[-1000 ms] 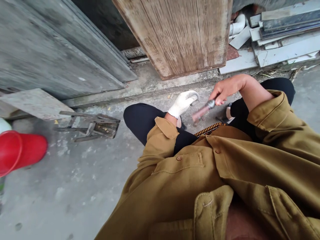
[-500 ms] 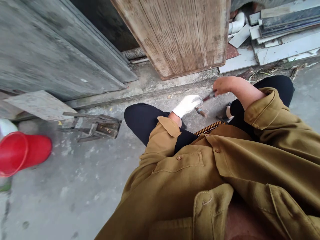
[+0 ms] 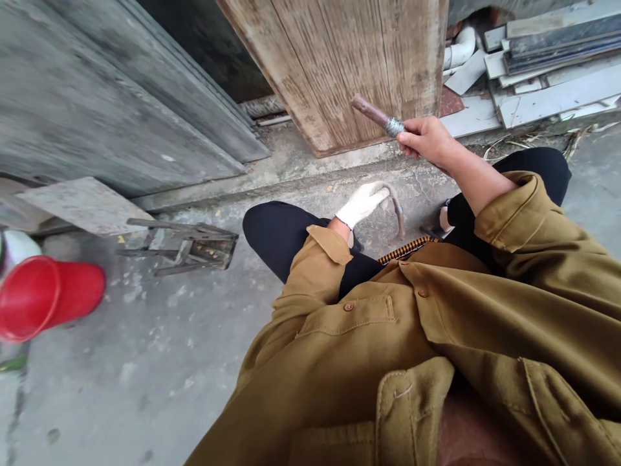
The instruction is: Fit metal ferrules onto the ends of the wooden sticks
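Now that the bare right hand (image 3: 423, 138) has swung up gripping a brown wooden stick (image 3: 370, 110) bound with silvery wire (image 3: 394, 127), it hangs clear of the curved grey-brown rod (image 3: 398, 212) gripped by the white-gloved left hand (image 3: 361, 202) over the grey concrete floor (image 3: 169, 362).

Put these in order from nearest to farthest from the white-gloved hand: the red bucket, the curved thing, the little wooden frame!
From the gloved left hand, in the head view:
1. Curved thing: in its grip.
2. Little wooden frame: off to the left.
3. Red bucket: farther left.
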`<state>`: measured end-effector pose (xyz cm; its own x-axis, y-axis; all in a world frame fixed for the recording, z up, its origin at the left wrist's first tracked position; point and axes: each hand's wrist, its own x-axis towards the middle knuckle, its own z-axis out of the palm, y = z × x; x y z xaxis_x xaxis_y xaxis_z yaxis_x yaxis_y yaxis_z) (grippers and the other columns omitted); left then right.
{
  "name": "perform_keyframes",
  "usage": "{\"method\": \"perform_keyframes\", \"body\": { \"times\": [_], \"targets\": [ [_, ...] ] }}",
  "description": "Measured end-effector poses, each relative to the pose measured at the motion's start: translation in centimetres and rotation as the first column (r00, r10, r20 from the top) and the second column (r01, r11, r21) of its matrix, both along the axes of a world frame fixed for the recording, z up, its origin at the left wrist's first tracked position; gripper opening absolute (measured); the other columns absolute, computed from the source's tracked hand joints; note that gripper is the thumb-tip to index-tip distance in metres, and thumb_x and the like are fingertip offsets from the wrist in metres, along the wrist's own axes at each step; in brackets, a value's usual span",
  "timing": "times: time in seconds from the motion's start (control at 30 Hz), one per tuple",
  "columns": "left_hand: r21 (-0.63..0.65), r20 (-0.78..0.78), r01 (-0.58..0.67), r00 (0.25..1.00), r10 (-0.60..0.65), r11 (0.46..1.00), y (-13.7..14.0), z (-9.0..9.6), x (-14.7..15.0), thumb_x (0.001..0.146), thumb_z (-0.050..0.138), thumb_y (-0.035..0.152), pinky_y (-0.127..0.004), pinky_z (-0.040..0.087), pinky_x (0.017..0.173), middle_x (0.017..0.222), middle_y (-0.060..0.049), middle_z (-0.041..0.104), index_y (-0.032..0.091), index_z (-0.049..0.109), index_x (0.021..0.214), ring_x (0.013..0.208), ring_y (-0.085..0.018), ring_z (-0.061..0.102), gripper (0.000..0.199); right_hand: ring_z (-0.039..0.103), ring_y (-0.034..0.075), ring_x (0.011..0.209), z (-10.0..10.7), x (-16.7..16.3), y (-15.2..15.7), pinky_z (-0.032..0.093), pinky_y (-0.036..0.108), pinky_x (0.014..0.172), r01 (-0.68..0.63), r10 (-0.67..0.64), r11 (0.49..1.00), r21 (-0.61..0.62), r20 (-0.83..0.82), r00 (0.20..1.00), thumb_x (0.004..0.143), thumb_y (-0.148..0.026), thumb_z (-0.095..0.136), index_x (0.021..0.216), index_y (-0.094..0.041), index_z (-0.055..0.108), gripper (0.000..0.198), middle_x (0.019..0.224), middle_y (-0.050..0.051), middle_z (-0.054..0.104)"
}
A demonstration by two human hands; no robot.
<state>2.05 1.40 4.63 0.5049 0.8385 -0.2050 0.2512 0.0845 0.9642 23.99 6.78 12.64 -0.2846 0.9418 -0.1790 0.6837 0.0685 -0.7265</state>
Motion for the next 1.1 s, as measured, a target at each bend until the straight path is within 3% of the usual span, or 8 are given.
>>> {"method": "perform_keyframes", "body": {
  "times": [0.23, 0.37, 0.43, 0.5, 0.57, 0.7, 0.9, 1.1],
  "targets": [
    [0.044, -0.08, 0.034, 0.996, -0.03, 0.998, -1.0, 1.4, -0.9, 0.091, 0.079, 0.04, -0.046, 0.059, 0.079, 0.091, -0.011, 0.081, 0.022, 0.076, 0.082, 0.096, -0.029, 0.076, 0.02, 0.069, 0.023, 0.092, -2.6, -0.3, 0.4, 0.05, 0.037, 0.091, -0.237, 0.245, 0.968, -0.085, 0.529, 0.812, 0.102, -0.033, 0.075, 0.107, -0.008, 0.083, 0.027, 0.091, 0.013, 0.076],
    [0.089, -0.05, 0.042, 0.998, -0.037, 0.995, -0.9, 1.8, -2.5, 0.093, 0.077, 0.042, -0.046, 0.058, 0.074, 0.089, -0.01, 0.081, 0.022, 0.078, 0.084, 0.096, -0.032, 0.078, 0.022, 0.053, 0.009, 0.064, -2.0, -0.5, -0.8, 0.041, 0.027, 0.074, -0.435, 0.724, 0.648, -0.625, 0.329, 0.606, 0.1, -0.014, 0.074, 0.099, -0.003, 0.082, 0.014, 0.059, -0.002, 0.059],
    [0.105, 0.032, 0.015, 0.999, -0.018, 0.994, -0.4, 1.2, -2.6, 0.091, 0.082, 0.043, -0.042, 0.057, 0.072, 0.085, -0.009, 0.079, 0.021, 0.076, 0.083, 0.089, -0.029, 0.078, 0.025, 0.051, 0.007, 0.062, -1.1, 0.0, -1.0, 0.039, 0.024, 0.069, -0.561, 0.792, 0.463, -0.686, 0.036, 0.609, 0.101, -0.016, 0.072, 0.103, -0.005, 0.082, 0.015, 0.062, -0.005, 0.06],
    [0.114, 0.11, -0.036, 0.994, 0.024, 0.993, 0.2, 0.3, -2.3, 0.091, 0.084, 0.049, -0.036, 0.056, 0.07, 0.081, -0.008, 0.075, 0.018, 0.073, 0.082, 0.081, -0.024, 0.076, 0.034, 0.055, 0.009, 0.066, -0.1, 1.0, -0.8, 0.04, 0.024, 0.067, -0.708, 0.731, 0.409, -0.575, -0.258, 0.632, 0.101, -0.033, 0.077, 0.107, -0.007, 0.08, 0.027, 0.073, -0.002, 0.067],
    [0.104, 0.147, -0.045, 0.989, 0.029, 0.994, 0.8, -0.7, -1.7, 0.095, 0.08, 0.059, -0.032, 0.055, 0.067, 0.08, -0.007, 0.074, 0.016, 0.073, 0.085, 0.073, -0.018, 0.072, 0.044, 0.056, 0.011, 0.071, 0.9, 2.1, -0.5, 0.042, 0.026, 0.068, -0.708, 0.591, 0.591, -0.386, -0.39, 0.706, 0.095, -0.056, 0.082, 0.099, -0.012, 0.076, 0.045, 0.08, 0.001, 0.068],
    [0.018, 0.216, 0.023, 0.976, -0.026, 1.0, 1.1, -1.5, -0.9, 0.095, 0.077, 0.068, -0.028, 0.054, 0.063, 0.072, -0.006, 0.07, 0.016, 0.074, 0.085, 0.062, -0.013, 0.064, 0.053, 0.052, 0.016, 0.077, 1.7, 2.9, -0.4, 0.043, 0.031, 0.072, -0.295, 0.195, 0.947, -0.125, -0.506, 0.84, 0.09, -0.076, 0.077, 0.088, -0.019, 0.064, 0.059, 0.082, 0.006, 0.066],
    [-0.1, 0.151, 0.091, 0.986, -0.075, 0.991, -0.5, -0.2, -1.7, 0.092, 0.082, 0.037, -0.029, 0.049, 0.055, 0.08, -0.007, 0.08, 0.021, 0.083, 0.082, 0.062, -0.016, 0.068, 0.019, 0.061, 0.02, 0.08, 0.2, 1.7, 0.7, 0.049, 0.037, 0.081, 0.142, -0.142, 0.99, 0.006, -0.069, 0.988, 0.106, -0.051, 0.065, 0.093, -0.015, 0.072, 0.039, 0.083, 0.01, 0.069],
    [-0.111, 0.111, 0.14, 0.986, -0.127, 0.984, -0.5, 0.9, -3.5, 0.088, 0.085, 0.036, -0.036, 0.05, 0.054, 0.067, -0.009, 0.073, 0.024, 0.083, 0.078, 0.062, -0.022, 0.068, 0.016, 0.07, 0.021, 0.092, -2.2, 0.5, 0.9, 0.052, 0.035, 0.087, -0.129, 0.138, 0.99, -0.048, 0.395, 0.908, 0.099, -0.032, 0.08, 0.092, -0.009, 0.079, 0.024, 0.089, 0.012, 0.076]
  ]
}}
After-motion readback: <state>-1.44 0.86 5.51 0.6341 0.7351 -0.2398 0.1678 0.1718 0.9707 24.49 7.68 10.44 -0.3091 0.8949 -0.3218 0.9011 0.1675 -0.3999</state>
